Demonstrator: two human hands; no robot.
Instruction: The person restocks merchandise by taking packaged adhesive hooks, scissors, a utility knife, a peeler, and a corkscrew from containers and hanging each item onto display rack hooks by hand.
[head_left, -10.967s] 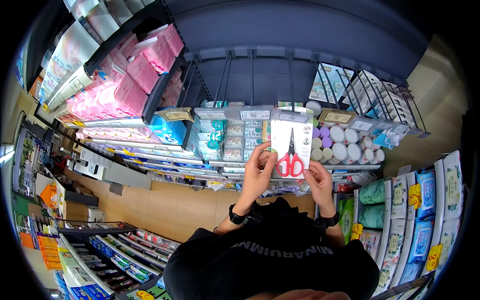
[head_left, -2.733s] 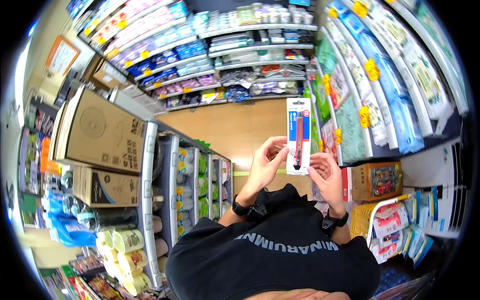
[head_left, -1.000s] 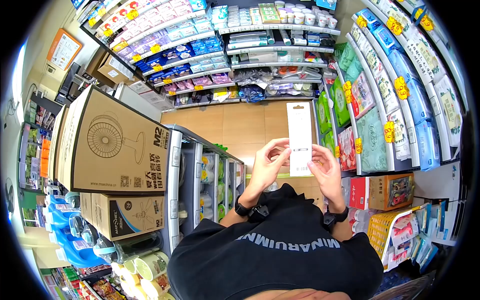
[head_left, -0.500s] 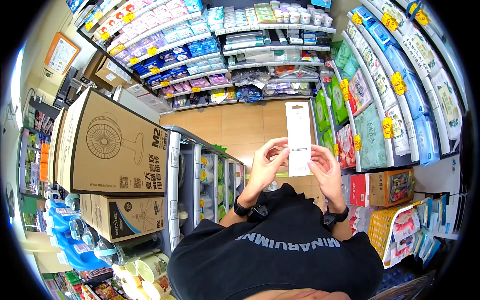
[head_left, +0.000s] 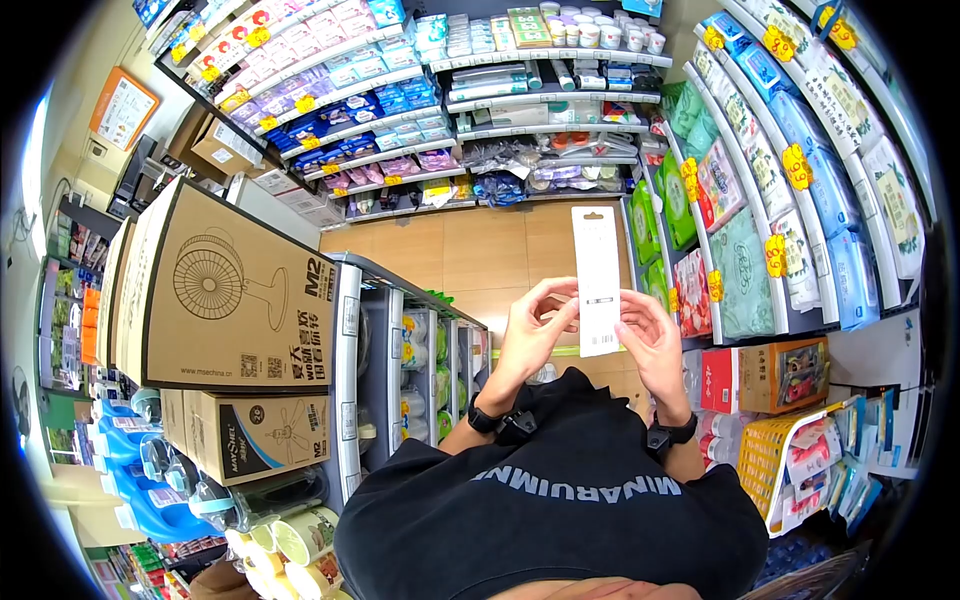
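Note:
A narrow white package (head_left: 597, 265) is held upright in front of me, its back side with a small dark label and a barcode facing the camera. My left hand (head_left: 540, 325) pinches its lower left edge between thumb and fingers. On the lower right edge, my right hand (head_left: 648, 330) grips it the same way, the thumb lying on the card near the barcode. Whatever sits on the package's other face is hidden. Both wrists wear black bands.
A cardboard fan box (head_left: 225, 290) rests on a smaller box (head_left: 255, 435) at the left. Stocked shelves (head_left: 550, 95) stand ahead, over a tan floor (head_left: 450, 245). Price-tagged shelves (head_left: 790, 322) line the right side, above a yellow basket (head_left: 762, 460).
Earlier the hands held carded red scissors, then a red knife package with its front showing. Now the white back of a narrow package shows. Over the last second almost nothing has moved.

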